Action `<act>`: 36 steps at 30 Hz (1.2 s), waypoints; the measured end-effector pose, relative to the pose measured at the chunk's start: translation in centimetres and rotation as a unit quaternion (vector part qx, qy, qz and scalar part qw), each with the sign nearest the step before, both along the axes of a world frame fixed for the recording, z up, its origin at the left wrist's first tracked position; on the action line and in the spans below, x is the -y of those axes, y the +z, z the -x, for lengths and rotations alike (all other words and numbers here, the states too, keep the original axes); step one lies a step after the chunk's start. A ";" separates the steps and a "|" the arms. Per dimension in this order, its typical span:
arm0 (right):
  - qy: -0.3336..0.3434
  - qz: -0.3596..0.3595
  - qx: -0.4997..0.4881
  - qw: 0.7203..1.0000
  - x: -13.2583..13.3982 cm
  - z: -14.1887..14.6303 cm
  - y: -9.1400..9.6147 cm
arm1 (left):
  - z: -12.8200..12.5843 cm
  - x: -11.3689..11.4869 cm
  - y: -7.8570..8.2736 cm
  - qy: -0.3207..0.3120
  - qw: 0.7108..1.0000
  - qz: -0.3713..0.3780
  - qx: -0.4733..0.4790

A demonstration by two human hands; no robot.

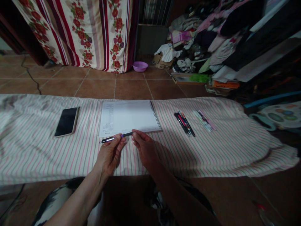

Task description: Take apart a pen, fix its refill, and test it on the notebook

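A pen with a dark end, a purple band and a silvery end lies level between my two hands. My left hand is closed on its middle, thumb on top. The fingertips of my right hand pinch the dark end. Just beyond the hands an open spiral notebook lies on the striped cloth, its coil along the right side. Print runs down the left part of its page; the rest looks blank.
On the striped cloth lie a phone at left, a bunch of dark pens and some pale pens at right. Beyond, a purple basin stands on the tiled floor near a flowered curtain and piled clothes.
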State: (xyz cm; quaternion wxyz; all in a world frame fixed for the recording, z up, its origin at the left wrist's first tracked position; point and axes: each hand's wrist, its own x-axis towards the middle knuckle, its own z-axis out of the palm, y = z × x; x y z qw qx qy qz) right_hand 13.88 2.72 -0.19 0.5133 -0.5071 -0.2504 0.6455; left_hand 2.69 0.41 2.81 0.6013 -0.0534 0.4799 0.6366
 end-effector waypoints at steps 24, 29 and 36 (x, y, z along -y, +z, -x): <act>0.004 -0.003 -0.014 1.000 -0.1 -0.1 0.7 | -0.3 0.1 0.2 -0.016 1.000 -0.003 0.023; 0.020 -0.009 -0.024 0.999 0.0 0.1 0.5 | -0.3 0.0 0.4 -0.009 1.000 -0.002 0.023; 0.025 0.002 -0.037 0.999 0.0 0.0 0.9 | -0.3 0.0 -0.3 -0.024 0.999 -0.025 0.015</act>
